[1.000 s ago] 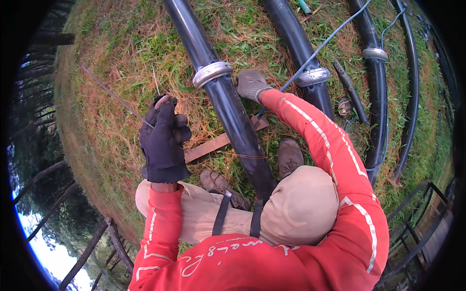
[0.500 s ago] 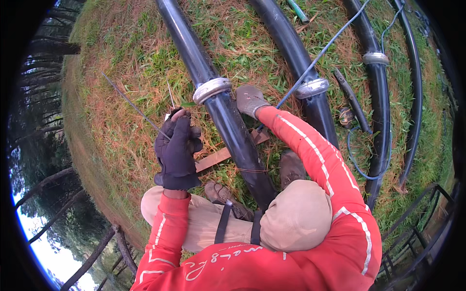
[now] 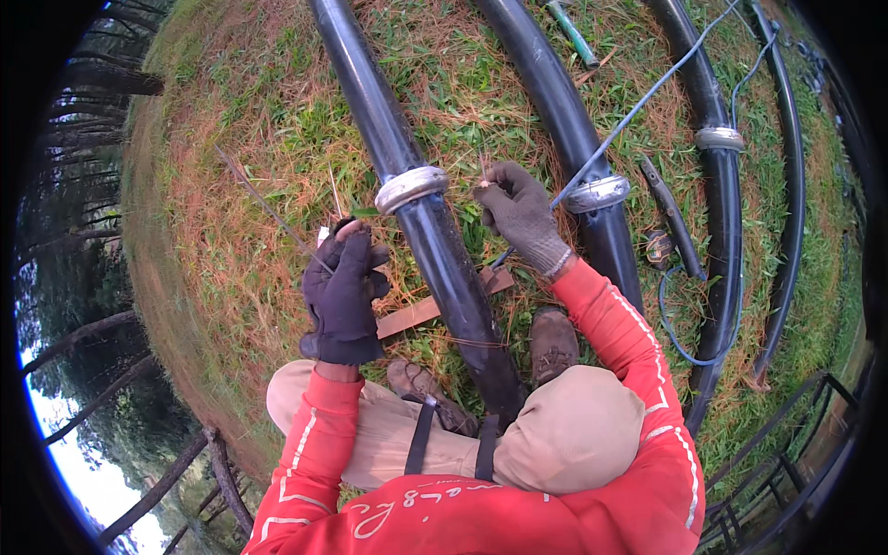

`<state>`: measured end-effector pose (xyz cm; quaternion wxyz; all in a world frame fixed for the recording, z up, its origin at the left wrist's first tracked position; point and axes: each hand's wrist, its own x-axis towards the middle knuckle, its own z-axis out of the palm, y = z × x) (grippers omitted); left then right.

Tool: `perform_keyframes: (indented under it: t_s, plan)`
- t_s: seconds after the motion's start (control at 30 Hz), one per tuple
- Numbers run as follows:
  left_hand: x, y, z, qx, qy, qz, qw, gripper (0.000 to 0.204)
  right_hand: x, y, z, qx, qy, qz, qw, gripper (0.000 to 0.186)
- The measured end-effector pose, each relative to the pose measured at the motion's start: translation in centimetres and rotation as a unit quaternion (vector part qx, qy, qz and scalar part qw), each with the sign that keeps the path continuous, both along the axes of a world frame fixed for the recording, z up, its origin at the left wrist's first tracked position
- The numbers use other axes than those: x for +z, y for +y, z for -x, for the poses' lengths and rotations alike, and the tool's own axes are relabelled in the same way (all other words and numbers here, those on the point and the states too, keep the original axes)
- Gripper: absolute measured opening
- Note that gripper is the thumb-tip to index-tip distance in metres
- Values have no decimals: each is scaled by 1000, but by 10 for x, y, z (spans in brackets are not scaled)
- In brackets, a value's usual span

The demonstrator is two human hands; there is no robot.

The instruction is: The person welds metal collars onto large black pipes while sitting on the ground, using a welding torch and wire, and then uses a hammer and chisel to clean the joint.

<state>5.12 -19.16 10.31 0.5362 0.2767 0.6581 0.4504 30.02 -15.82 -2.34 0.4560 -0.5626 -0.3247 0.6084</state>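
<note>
My left hand (image 3: 342, 287), in a dark glove with bare fingertips showing, is closed on a long thin grey rod (image 3: 268, 211). A thinner pale rod (image 3: 336, 192) also rises from its fingers, beside a small white piece (image 3: 323, 235). Over the grass, my right hand (image 3: 523, 215), in a grey knit glove, is closed in a pinch. Something thin juts up from its fingertips, too fine to name. Between my hands runs a black pipe (image 3: 444, 254) with a silver collar (image 3: 412, 189). Neither hand touches the pipe.
A flat brown board (image 3: 409, 318) lies under the pipe, by my boots. To the right lie a second black pipe (image 3: 546, 92), a blue-grey cable (image 3: 638, 111), a dark short bar (image 3: 672, 217) and another collared pipe (image 3: 721, 203). A green tube (image 3: 573, 35) lies farther off.
My right hand has come up from beside the pipe's collar and moved right, away from the pipe, with its fingers now pinched. My left hand keeps its hold nearly in place.
</note>
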Motion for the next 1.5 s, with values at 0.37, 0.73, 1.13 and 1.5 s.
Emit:
perform_keyframes:
  t_s: [0.37, 0.73, 1.13, 1.5]
  plan:
    - [7, -3, -10, -148, -14, 47, 988, 35, 78, -32, 32, 138, -88, -239, 957, 19]
    - [3, -2, 8, -41, -20, 77, 996, 24, 110, 53, -24, 121, -277, -306, 903, 41]
    - [-35, -24, 46, 67, -7, 185, 980, 25, -68, 236, -237, 138, -653, 30, 744, 46]
    - [-68, -56, 28, 3, -74, 293, 953, 23, -68, 255, -229, 83, -677, 41, 730, 46]
